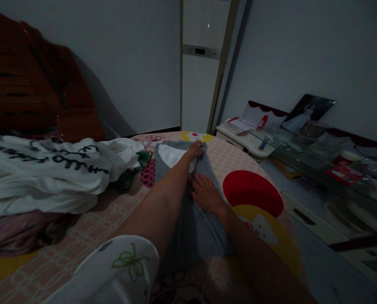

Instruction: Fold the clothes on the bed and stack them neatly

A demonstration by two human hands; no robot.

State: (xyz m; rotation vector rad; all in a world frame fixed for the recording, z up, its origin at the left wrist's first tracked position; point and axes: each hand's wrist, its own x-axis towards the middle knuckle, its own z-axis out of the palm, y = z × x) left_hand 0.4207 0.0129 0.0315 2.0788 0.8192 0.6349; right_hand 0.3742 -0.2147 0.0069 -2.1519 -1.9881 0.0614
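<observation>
A grey knitted garment (195,236) lies spread on the round table, with a white area (171,155) near its far end. My left hand (195,149) reaches across to the far edge of the garment, its fingers closed on the grey cloth beside the white part. Nearer to me, my right hand (206,193) rests flat on the garment with its fingers apart. My left forearm covers part of the garment's left side.
A patterned pink cloth (233,158) covers the table. Heaped white clothing with dark lettering (49,173) lies at the left, over a pinkish cloth (26,232). Beyond stand a wooden chair back (39,80), a tall white cabinet unit (198,88) and a glass-topped stand (315,156).
</observation>
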